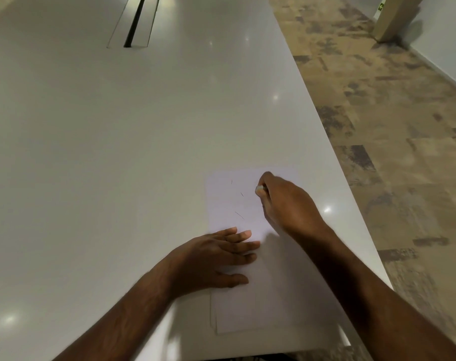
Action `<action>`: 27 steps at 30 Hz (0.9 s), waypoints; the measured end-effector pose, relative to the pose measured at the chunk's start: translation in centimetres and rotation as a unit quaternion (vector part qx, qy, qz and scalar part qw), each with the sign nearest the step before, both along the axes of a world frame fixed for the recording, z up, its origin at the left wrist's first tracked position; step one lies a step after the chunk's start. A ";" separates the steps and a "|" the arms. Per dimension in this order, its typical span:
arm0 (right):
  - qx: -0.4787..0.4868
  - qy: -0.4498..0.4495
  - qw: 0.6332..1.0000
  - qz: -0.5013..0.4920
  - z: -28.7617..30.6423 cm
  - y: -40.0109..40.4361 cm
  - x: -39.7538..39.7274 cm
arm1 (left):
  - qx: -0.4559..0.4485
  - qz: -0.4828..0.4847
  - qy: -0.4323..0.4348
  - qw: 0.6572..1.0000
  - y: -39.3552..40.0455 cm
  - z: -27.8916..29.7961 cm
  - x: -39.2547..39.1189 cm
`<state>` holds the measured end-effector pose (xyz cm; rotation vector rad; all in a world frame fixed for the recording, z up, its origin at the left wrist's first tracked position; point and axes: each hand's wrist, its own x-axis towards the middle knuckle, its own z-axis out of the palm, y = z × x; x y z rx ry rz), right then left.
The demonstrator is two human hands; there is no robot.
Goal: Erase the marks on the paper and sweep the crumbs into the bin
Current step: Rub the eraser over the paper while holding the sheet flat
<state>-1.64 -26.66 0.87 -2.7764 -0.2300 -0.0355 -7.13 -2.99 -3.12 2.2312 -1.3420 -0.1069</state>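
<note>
Paper: three pencil marks unerased. Left hand flat, pinning sheet. Right hand pinching small eraser. Crumbs, bin unseen; sweeping likely pending.

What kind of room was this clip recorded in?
Probably an office meeting room: a long white table with a recessed cable slot, and patterned brown carpet tiles beside it.

This looks like an office meeting room. A long, glossy white table has a cable slot set into its middle, and patchy brown carpet tiles cover the floor.
</note>
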 end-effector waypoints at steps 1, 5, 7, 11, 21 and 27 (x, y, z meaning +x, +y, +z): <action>-0.002 -0.006 1.000 -0.005 0.2 0.2 0.7 | 0.001 0.001 0.000 1.000 0.0 0.1 0.0; -0.019 0.002 1.000 -0.016 0.9 0.5 1.3 | -0.001 0.003 0.013 1.000 0.0 0.0 0.0; -0.034 0.019 0.999 -0.003 0.7 0.6 0.2 | 0.001 0.002 0.012 1.000 0.1 0.0 0.0; 0.004 0.013 1.000 0.005 0.4 0.2 0.0 | 0.003 0.001 0.009 1.000 0.0 0.3 0.0; -0.001 0.020 1.000 0.010 0.2 0.1 0.8 | -0.011 0.007 0.030 0.999 0.0 0.3 0.0; 0.033 0.017 0.999 -0.024 0.7 0.0 3.2 | -0.011 0.003 0.026 1.000 -0.1 0.1 0.1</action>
